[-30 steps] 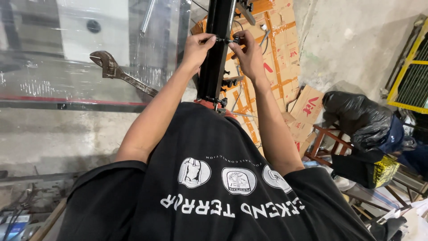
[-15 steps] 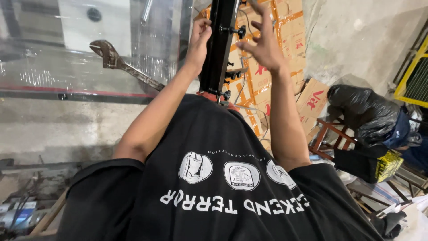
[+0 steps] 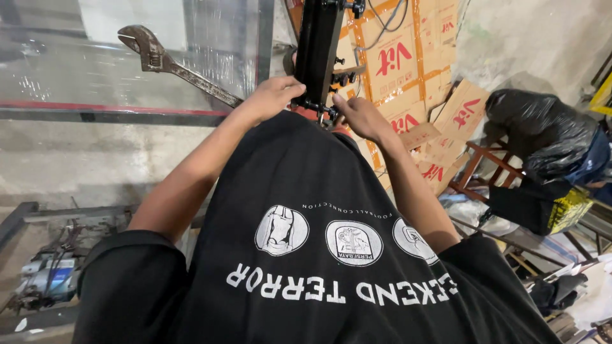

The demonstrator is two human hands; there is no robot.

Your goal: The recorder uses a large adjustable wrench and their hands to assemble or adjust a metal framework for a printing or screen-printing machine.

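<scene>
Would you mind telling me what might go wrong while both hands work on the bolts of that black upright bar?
The left hand and right hand crowd the black upright metal bar, so fingers might get pinched among its bolts. The rusty adjustable wrench lies beside the left forearm and might be knocked.

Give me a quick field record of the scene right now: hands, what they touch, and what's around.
left hand: on the black upright post, near its bolts
right hand: fingertips at the same bolts
grip: whether either hand is closed on a bolt cannot be told
wrench: rusty, lying on the plastic-wrapped panel, untouched
behind post: flattened cardboard boxes
right side: black bag on a wooden stool
</scene>
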